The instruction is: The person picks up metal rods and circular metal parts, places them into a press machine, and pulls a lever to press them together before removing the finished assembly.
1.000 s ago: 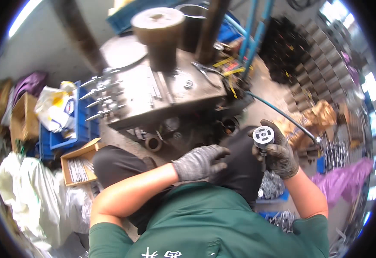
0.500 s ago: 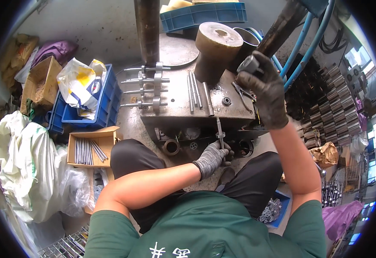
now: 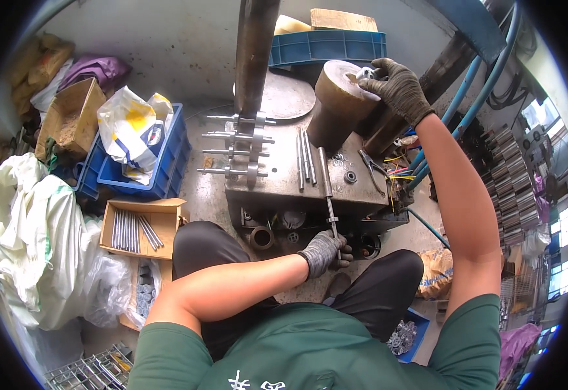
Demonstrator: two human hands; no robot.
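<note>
- The left hand (image 3: pixel 323 250), in a grey knit glove, is closed around the lower end of a thin steel lever rod (image 3: pixel 331 221) at the front edge of the grey steel machine block (image 3: pixel 277 185).
- The lever rod is seen running up from that fist and onto the top of the block, beside two loose steel pins (image 3: pixel 304 160) that lie flat there.
- The right hand (image 3: pixel 394 88), in a dark knit glove, is stretched out to the top of a brown cylindrical metal die (image 3: pixel 339 97), which stands tilted at the far right of the block.
- A small round silvery metal part (image 3: pixel 365 73) is pinched in the right hand's fingertips and is held against the top face of the die; how far it is seated cannot be told.
- A dark upright steel column (image 3: pixel 254 52) is seen rising from the block, and four horizontal steel shafts with collars (image 3: pixel 238 146) are stacked at its foot.
- A pair of pliers (image 3: pixel 369 166) is laid on the block's right edge, near a bundle of coloured wires (image 3: pixel 397 175).
- To the person's left, an open cardboard box of steel rods (image 3: pixel 134 227) is set on the floor, just in front of a blue plastic crate (image 3: pixel 137 169) that is filled with a white and yellow plastic bag (image 3: pixel 131 127).
- Blue hoses (image 3: pixel 472 97) are seen passing to the right of the outstretched forearm.
</note>
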